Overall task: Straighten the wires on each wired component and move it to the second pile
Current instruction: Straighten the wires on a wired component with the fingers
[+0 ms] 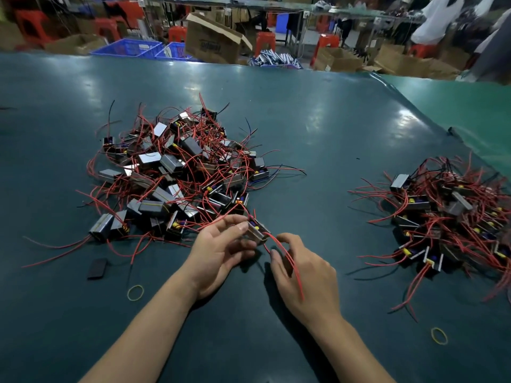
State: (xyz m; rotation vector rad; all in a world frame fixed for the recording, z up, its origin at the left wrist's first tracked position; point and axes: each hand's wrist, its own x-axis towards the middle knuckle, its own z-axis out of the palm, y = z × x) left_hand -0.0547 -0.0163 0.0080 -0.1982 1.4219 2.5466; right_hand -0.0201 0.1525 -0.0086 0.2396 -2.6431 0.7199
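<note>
Head view: left hand pinches component; right hand loosely curled by red wires, grip unclear. I'd hold the body steady, stroke outward.

No text could be read anywhere; the tilted cardboard box beyond the table's far edge carried a dark printed block on its side, too blurred to make out, and the blue crate beside it bore a pale label whose writing was likewise illegible
</note>
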